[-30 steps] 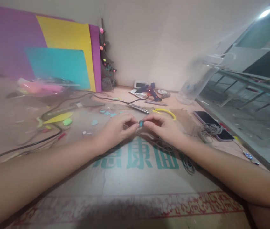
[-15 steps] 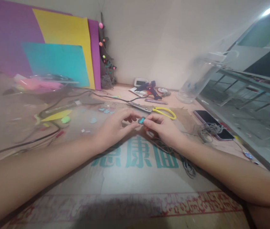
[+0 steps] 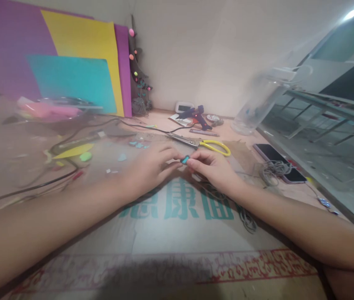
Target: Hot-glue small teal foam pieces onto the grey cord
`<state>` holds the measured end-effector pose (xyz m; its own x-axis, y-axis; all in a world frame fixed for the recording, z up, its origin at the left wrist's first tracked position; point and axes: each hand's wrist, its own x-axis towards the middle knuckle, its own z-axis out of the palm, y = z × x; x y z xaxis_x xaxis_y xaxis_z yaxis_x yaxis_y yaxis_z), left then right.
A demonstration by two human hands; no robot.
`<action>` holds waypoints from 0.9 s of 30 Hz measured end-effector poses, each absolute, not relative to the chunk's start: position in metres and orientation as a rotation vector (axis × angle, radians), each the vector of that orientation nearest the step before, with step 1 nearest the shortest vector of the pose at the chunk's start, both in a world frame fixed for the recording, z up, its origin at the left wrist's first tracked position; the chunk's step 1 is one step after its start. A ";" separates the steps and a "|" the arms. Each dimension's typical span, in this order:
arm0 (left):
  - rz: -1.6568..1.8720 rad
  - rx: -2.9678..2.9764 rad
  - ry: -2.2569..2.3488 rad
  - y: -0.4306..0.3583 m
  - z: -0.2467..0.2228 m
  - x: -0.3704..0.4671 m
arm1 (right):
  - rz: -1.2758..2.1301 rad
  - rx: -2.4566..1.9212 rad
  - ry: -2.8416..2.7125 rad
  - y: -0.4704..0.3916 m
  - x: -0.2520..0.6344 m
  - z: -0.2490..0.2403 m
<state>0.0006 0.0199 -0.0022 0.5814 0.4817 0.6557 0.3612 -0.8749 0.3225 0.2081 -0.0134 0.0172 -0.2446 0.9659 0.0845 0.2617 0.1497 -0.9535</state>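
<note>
A small teal piece with a dark grey rim (image 3: 185, 160) is held up between my two hands above the printed sheet (image 3: 164, 237). My right hand (image 3: 209, 166) pinches its right side between thumb and index finger. On its left edge, the thumb and fingertips of my left hand (image 3: 151, 166) close in a pinch. Grey cord (image 3: 248, 221) trails on the sheet below my right hand. Just beyond the hands lie scissors with yellow handles (image 3: 216, 147). Light-blue cut pieces (image 3: 138, 144) are scattered past my left hand.
At the back stand a glue gun (image 3: 197, 116) and a small white device with a dark screen (image 3: 184, 107). A clear jug (image 3: 252, 104) and a phone (image 3: 267, 156) with tangled cord are on the right. Coloured sheets (image 3: 73, 83) lean at left; a black cable (image 3: 39, 183) crosses the table.
The fingers of my left hand have closed in on the teal piece, narrowing the gap between thumb and fingers. The piece has shifted and turned slightly. My right hand keeps its pinch.
</note>
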 end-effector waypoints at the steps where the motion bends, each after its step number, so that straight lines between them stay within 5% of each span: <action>1: 1.165 2.665 0.718 0.020 -0.002 0.001 | 1.135 -1.201 -1.649 -0.013 0.208 0.017; 27: 1.068 2.277 0.916 0.018 0.002 0.003 | 0.839 -1.217 -1.786 -0.011 0.207 0.012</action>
<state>0.0032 0.0184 0.0016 0.4766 0.7303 0.4894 0.3725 -0.6720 0.6401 0.2066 -0.0114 0.0120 -0.2169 0.9447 0.2458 0.4139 0.3171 -0.8533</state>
